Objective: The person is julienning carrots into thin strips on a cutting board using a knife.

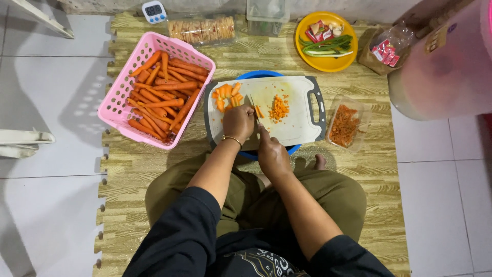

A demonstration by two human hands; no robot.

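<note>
Left hand (239, 122) curls closed over carrot sticks (259, 111); right hand (272, 154) grips the knife (251, 101). Keep fingertips tucked, cuts short and even.

Cutting carrots on a white board

The left hand (239, 122) presses down on a carrot strip (259, 111) on the cutting board (297, 125), and the right hand (272, 155) holds a knife (250, 101) beside it. Chopped carrot bits (279, 108) lie near. A pink basket (119, 97) of peeled carrots (161, 95) sits on the floor mat (154, 169), left of the board.
</note>
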